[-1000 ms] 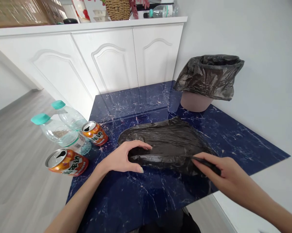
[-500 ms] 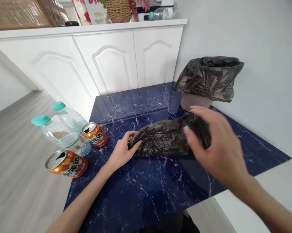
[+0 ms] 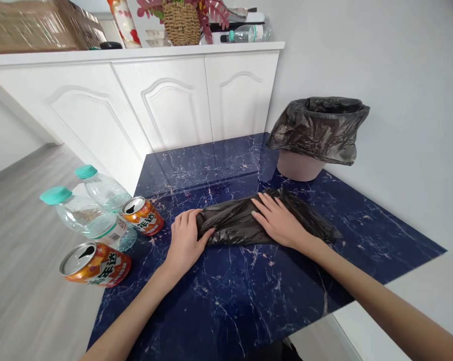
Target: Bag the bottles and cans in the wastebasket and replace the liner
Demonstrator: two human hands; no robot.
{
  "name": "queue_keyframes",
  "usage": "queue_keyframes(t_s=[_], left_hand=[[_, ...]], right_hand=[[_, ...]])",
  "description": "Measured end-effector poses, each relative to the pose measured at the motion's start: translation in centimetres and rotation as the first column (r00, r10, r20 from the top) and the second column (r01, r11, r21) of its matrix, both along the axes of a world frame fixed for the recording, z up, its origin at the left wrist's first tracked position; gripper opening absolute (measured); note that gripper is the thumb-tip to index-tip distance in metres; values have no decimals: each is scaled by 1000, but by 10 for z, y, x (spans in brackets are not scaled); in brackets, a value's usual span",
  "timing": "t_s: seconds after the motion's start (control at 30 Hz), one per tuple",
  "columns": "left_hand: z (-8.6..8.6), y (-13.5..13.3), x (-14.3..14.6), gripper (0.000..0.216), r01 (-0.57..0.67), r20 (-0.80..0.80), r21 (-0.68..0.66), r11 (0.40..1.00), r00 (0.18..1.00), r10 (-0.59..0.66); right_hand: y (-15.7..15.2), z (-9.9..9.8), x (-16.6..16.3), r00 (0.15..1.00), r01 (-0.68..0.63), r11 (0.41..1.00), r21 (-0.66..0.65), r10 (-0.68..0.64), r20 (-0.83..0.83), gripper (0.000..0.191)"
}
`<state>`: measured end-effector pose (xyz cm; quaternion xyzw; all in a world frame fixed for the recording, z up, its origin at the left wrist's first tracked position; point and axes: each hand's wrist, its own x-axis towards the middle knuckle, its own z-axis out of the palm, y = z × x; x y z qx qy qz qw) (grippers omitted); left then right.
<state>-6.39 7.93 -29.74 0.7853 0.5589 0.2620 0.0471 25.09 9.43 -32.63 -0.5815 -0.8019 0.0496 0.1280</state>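
Note:
A black plastic bag (image 3: 234,220), folded into a long flattened strip, lies across the dark blue marbled tabletop (image 3: 218,291). At its left end my left hand (image 3: 186,233) grips the plastic between thumb and fingers. My right hand (image 3: 279,220) lies flat on the strip, fingers stretched out and pressing on it. Beyond the right hand, the bag's loose right end spreads over the table. Behind it stands a pinkish bin (image 3: 300,166) with another black bag (image 3: 316,130) lining it and hanging over its rim.
Two orange cans (image 3: 142,216) and two clear bottles with teal caps (image 3: 94,220) stand along the table's left edge. A white cabinet (image 3: 166,105) closes off the back, with a wicker basket (image 3: 183,22) and a lying bottle (image 3: 249,34) on top. A wall rises at right.
My right hand has come down from above the bag's right end, moving left onto its middle. The bag is flatter there. My left hand stays at the left end.

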Motion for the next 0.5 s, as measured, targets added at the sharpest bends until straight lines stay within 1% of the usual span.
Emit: queue_keyframes(t_s=[0.13, 0.2, 0.27, 0.3, 0.37, 0.43, 0.47, 0.5], left_hand=[[2, 0, -4, 59, -51, -66, -19, 999, 997, 50], [5, 0, -6, 64, -78, -88, -8, 997, 993, 77], [8, 1, -7, 63, -87, -100, -22, 996, 991, 84], [10, 1, -8, 60, -86, -100, -42, 995, 992, 82], [17, 1, -7, 52, -73, -64, -118, 990, 996, 66], [27, -2, -2, 49, -15, 55, -232, 972, 998, 28], [32, -5, 1, 48, 41, 148, -286, 957, 989, 1], [39, -9, 6, 48, 114, 254, -326, 938, 967, -30]], right_hand=[[7, -12, 42, 998, 37, 999, 23, -35, -48, 71], [10, -16, 54, 998, 22, 999, 23, -21, -56, 70], [11, -15, 58, 998, 1, 1000, 9, 0, -59, 70], [10, -12, 56, 998, 5, 1000, 10, -4, -68, 71], [0, -1, 46, 993, 57, 997, 60, -50, -104, 74], [-18, 16, 28, 985, 104, 983, 149, -81, -153, 79], [-30, 25, 15, 986, 56, 984, 170, -28, -167, 81], [-42, 34, 2, 983, -40, 986, 164, 69, -172, 85]])
